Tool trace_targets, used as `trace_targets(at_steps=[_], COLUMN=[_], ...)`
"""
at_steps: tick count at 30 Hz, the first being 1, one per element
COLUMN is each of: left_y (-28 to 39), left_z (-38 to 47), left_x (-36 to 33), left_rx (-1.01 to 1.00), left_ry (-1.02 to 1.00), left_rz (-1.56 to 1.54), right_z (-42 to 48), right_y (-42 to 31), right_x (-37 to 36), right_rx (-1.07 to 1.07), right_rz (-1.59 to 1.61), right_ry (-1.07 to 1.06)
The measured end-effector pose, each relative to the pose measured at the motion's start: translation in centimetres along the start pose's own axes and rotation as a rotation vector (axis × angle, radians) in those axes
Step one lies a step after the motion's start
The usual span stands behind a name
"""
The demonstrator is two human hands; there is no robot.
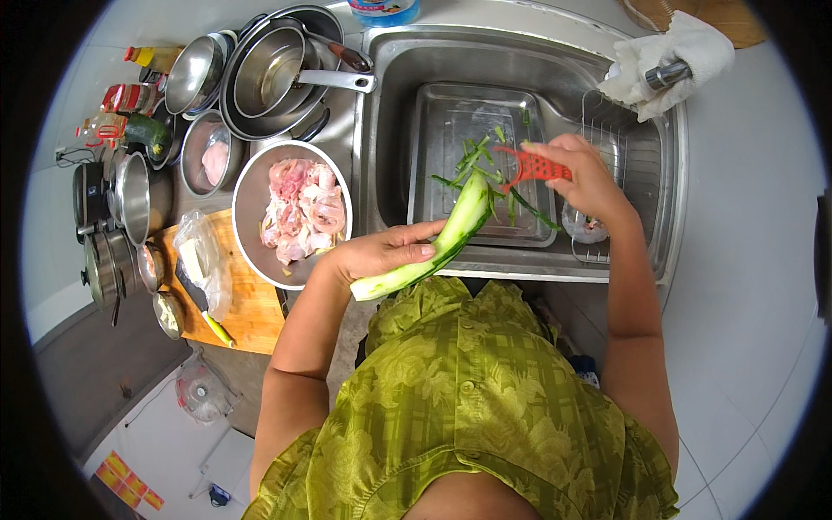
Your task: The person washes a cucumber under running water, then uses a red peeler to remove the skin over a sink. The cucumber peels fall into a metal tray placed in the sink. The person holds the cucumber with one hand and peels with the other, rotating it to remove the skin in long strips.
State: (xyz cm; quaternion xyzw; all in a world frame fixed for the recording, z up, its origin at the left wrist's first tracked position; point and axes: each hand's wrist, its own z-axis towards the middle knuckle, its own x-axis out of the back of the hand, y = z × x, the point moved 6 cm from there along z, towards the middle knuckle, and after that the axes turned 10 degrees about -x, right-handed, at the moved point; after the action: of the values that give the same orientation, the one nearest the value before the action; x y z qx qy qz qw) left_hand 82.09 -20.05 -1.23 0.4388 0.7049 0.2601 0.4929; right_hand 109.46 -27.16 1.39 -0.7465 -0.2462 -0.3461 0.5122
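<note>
My left hand (383, 252) grips a long, partly peeled cucumber (448, 242), tilted over the front edge of the sink. Pale flesh shows along its top, while dark green skin stays on its lower side. In my right hand (588, 172) is a red peeler (543, 169), just beyond the cucumber's far end. Green peel strips (478, 156) lie beneath in a rectangular metal tray (432, 201) inside the stainless steel sink (393, 71). Some strips sit close to the peeler, and whether they touch it I cannot tell.
Left of the sink stands a large bowl of raw meat pieces (302, 208). A knife (218, 328) and a plastic bag (201, 260) lie on a wooden cutting board (257, 305). Stacked pans (273, 71) stand behind. A wire rack (591, 104) lines the sink's right side.
</note>
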Motion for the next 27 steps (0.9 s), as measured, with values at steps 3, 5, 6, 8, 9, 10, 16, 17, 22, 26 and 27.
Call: trace_targets(at_steps=[3, 5, 6, 8, 9, 10, 16, 17, 22, 26, 27], left_y=[0.0, 0.2, 0.4, 0.6, 0.5, 0.4, -0.2, -0.4, -1.2, -1.2, -1.0], left_z=[0.3, 0.5, 0.5, 0.5, 0.5, 0.4, -0.3, -0.1, 1.0, 2.1, 2.2], left_x=[-0.1, -0.4, -0.5, -0.7, -0.7, -0.7, 0.0, -0.1, 1.1, 0.7, 0.6], left_rx=[0.033, 0.015, 0.001, -0.020, -0.026, -0.032, -0.162, -0.078, -0.013, -0.051, -0.054], left_ry=[-0.011, -0.040, -0.060, -0.085, -0.087, -0.088, -0.059, -0.019, 0.218, 0.224, 0.220], left_rz=[0.038, 0.052, 0.047, 0.027, 0.014, 0.001, 0.070, -0.072, -0.160, -0.210, -0.226], right_z=[-0.7, -1.0, -1.0, -0.6, -0.4, 0.1, 0.8, 0.6, -1.2, -2.2, -2.3], right_y=[-2.8, -4.0, -3.8, -3.0, -2.6, -1.8, 2.2, 2.2, -2.4, -5.5, -5.6], right_x=[0.1, -0.2, -0.6, -0.7, -0.9, -1.2, -2.3, -1.8, -0.5, -1.7, -2.0], right_rx=[0.114, 0.200, 0.195, 0.188, 0.187, 0.176, 0.037, 0.015, 0.085, 0.278, 0.303], right_rz=[0.069, -0.026, -0.026, -0.041, -0.048, -0.152, -0.342, -0.300, -0.076, -0.067, -0.086], right_ry=[-0.139, -0.153, -0.139, -0.124, -0.116, -0.095, 0.037, 0.040, 0.023, 0.009, 0.017])
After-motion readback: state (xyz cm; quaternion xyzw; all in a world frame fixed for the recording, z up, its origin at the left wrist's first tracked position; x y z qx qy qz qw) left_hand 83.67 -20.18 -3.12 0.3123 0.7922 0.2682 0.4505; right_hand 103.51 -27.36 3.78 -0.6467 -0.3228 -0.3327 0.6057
